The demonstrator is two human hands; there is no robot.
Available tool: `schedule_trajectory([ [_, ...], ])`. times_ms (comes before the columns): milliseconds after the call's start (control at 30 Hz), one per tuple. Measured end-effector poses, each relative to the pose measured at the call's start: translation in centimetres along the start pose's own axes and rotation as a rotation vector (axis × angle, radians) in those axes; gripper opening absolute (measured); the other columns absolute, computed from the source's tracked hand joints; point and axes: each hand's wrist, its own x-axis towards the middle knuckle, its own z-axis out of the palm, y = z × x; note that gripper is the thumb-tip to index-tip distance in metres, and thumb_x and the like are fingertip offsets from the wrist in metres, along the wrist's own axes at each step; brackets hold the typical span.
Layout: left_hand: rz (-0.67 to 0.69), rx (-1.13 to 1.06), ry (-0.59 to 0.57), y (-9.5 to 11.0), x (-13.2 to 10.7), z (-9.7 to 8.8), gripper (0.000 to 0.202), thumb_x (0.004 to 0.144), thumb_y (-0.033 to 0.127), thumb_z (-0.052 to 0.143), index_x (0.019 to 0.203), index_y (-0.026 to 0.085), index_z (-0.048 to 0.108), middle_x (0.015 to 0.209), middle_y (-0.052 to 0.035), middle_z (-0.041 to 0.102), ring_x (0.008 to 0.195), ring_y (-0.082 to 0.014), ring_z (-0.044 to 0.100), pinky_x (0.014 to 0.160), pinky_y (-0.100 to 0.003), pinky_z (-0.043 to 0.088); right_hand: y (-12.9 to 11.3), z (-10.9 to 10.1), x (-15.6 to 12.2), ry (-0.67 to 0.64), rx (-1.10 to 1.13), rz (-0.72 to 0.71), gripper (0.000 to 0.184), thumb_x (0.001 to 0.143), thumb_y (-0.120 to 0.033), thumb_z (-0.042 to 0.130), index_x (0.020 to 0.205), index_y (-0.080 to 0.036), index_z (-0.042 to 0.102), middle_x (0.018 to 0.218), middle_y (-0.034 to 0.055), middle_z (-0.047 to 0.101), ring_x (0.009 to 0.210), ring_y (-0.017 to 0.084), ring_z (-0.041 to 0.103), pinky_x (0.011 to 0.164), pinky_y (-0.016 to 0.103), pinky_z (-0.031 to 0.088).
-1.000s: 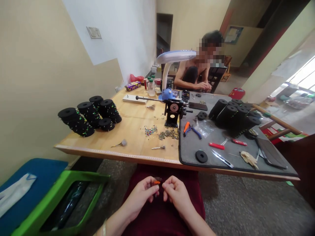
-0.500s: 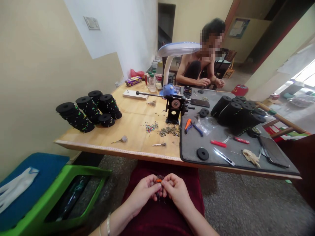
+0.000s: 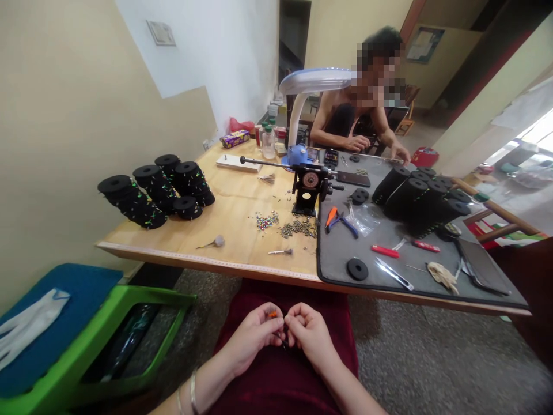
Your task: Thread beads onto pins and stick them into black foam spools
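Above a dark red cloth on my lap, both hands work close together. My left hand point(image 3: 259, 328) is closed on a small orange piece point(image 3: 272, 314) that shows between thumb and fingers. Its exact kind is hidden by the fingers; some thin dark bits hang below them. My right hand point(image 3: 309, 328) pinches thumb against forefinger beside the left fingertips. What sits in that pinch is too small to make out. On the table ahead lie two thin sticks with fuzzy grey tips, including a small brush-like one point(image 3: 283, 252).
A black winding device point(image 3: 306, 190) stands mid-table behind small metal parts point(image 3: 298, 228) and coloured beads point(image 3: 266, 220). Black foam spools point(image 3: 149, 173) stack at left, more point(image 3: 415, 190) at right. Pliers point(image 3: 341, 222) and tweezers point(image 3: 394, 273) lie on a grey mat. Opposite sits a co-worker point(image 3: 345, 118).
The orange piece has shifted slightly left and is more covered by my left fingers. The thin strands around it show less. The co-worker's one hand has reached out toward the mat's far edge.
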Motion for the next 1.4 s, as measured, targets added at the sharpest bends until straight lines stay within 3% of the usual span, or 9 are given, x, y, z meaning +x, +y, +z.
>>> schedule_trajectory([
  [267, -0.012, 0.002, 0.036, -0.6, 0.5, -0.4, 0.029, 0.068, 0.035, 0.075, 0.072, 0.014, 0.056, 0.061, 0.0026, 0.055, 0.056, -0.0088, 0.052, 0.053, -0.021, 0.04, 0.2, -0.3, -0.3, -0.03, -0.009, 0.043, 0.039, 0.072, -0.054, 0.063, 0.068, -0.019, 0.048, 0.041, -0.0056, 0.056, 0.033, 0.004, 0.03, 0.038, 0.018, 0.018],
  [500, -0.142, -0.138, 0.067, -0.3, 0.9, -0.8, 0.033, 0.065, 0.033, 0.077, 0.07, 0.015, 0.05, 0.059, 0.0047, 0.051, 0.051, -0.0053, 0.047, 0.047, -0.016, 0.031, 0.5, -0.2, -0.8, -0.071, -0.052, 0.08, 0.039, 0.074, -0.056, 0.061, 0.066, -0.021, 0.045, 0.036, -0.0079, 0.05, 0.03, 0.004, 0.024, 0.038, 0.02, 0.017],
  [933, -0.167, -0.169, 0.057, 0.1, 0.7, -0.6, 0.032, 0.065, 0.03, 0.077, 0.065, 0.015, 0.049, 0.059, 0.0047, 0.048, 0.05, -0.0042, 0.045, 0.045, -0.015, 0.026, 1.0, 0.1, -0.5, -0.125, -0.059, 0.062, 0.039, 0.073, -0.056, 0.061, 0.065, -0.022, 0.043, 0.034, -0.0096, 0.047, 0.031, 0.006, 0.031, 0.041, 0.02, 0.022],
  [1067, -0.129, -0.094, 0.058, -0.2, 0.7, -0.7, 0.033, 0.065, 0.034, 0.076, 0.068, 0.016, 0.048, 0.058, 0.0057, 0.047, 0.049, -0.0047, 0.043, 0.045, -0.016, 0.025, 1.1, 0.0, -0.3, -0.104, -0.064, 0.056, 0.039, 0.073, -0.056, 0.061, 0.066, -0.021, 0.045, 0.035, -0.0093, 0.047, 0.032, 0.006, 0.031, 0.041, 0.02, 0.024],
  [1400, 0.049, 0.357, 0.106, -0.5, 0.4, -0.2, 0.028, 0.075, 0.042, 0.063, 0.078, 0.016, 0.054, 0.05, 0.0068, 0.048, 0.043, -0.007, 0.036, 0.044, -0.02, 0.024, 1.3, -0.2, 0.3, -0.02, -0.05, 0.015, 0.033, 0.075, -0.05, 0.061, 0.073, -0.019, 0.05, 0.036, -0.0095, 0.047, 0.033, 0.007, 0.033, 0.042, 0.02, 0.024],
])
